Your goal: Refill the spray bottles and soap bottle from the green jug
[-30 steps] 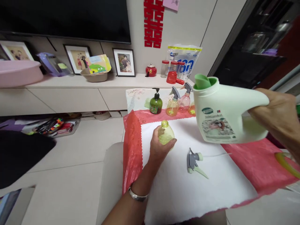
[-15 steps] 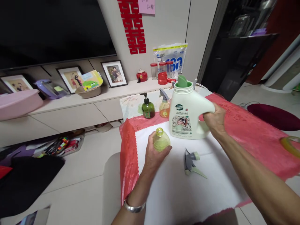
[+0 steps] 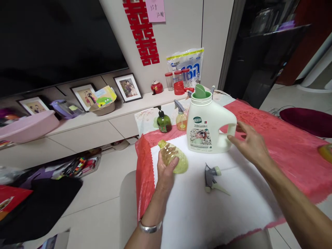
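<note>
My left hand is wrapped round a yellow-green see-through spray bottle without its top, tilted so its open neck leans up to the left. Fingers apart, my right hand is beside the handle of a large pale green detergent jug. The jug stands upright on a white cloth, with a green spout in its uncapped mouth. Between my arms, a grey and pale green spray trigger head lies on the cloth.
Behind the cloth stand a green pump bottle and another spray bottle with a grey trigger. A red plastic cover spreads over the table. Along the wall, a low cabinet carries picture frames, a pink basin and red-lidded jars.
My right hand has let go of the jug's handle and opened beside it. My left hand has tipped the bottle over to the left. The view has shifted slightly.
</note>
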{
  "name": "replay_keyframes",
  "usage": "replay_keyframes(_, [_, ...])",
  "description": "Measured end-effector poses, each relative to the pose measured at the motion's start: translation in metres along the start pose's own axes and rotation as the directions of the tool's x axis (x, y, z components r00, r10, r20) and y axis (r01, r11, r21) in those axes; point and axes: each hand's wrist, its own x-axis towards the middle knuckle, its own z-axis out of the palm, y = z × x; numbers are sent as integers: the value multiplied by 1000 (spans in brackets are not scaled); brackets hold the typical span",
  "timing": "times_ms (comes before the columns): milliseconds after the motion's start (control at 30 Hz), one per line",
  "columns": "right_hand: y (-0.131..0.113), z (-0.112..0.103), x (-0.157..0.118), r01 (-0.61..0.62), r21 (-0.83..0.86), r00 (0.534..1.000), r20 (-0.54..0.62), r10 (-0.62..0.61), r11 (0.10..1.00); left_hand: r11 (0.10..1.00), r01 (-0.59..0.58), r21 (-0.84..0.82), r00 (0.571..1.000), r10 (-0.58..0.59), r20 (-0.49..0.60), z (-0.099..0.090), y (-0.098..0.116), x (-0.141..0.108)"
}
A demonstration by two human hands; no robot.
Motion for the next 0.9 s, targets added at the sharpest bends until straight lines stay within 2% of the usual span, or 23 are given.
replay_keyframes(67, [9, -4, -24, 39, -64, 998, -39, -42, 997, 999, 13, -43, 1000, -14, -14, 0, 1, 1])
replay_keyframes(133, [15, -3, -50, 122, -101, 992, -22, -125, 987, 999, 15, -47, 1000, -16, -21, -1, 1, 2])
replay_keyframes(200, [17, 2, -74, 247, -113, 969, 58, -242, 962, 1000, 9, -28, 1000, -10, -28, 0, 2, 3])
replay_keyframes(267, [14, 10, -93, 361, -116, 925, 174, -339, 925, 1000, 4, -4, 1000, -4, -30, 0, 2, 2])
replay_keyframes(367, [6, 21, -111, 458, -149, 863, 309, -399, 876, 999, -21, 50, 1000, 21, -5, 1, 0, -1])
replay_keyframes(667, [-2, 32, -126, 557, -230, 803, 396, -447, 798, 922, -87, 378, 988, 30, 155, -1, -8, -5])
replay_keyframes(800, [-5, 34, -119, 567, -234, 790, 427, -441, 790, 905, -84, 417, 981, 3, 192, 1, -5, -7])
replay_keyframes(900, [-18, 23, -108, 568, -144, 780, 409, -474, 810, 900, -93, 427, 981, 10, 194, 4, -1, -8])
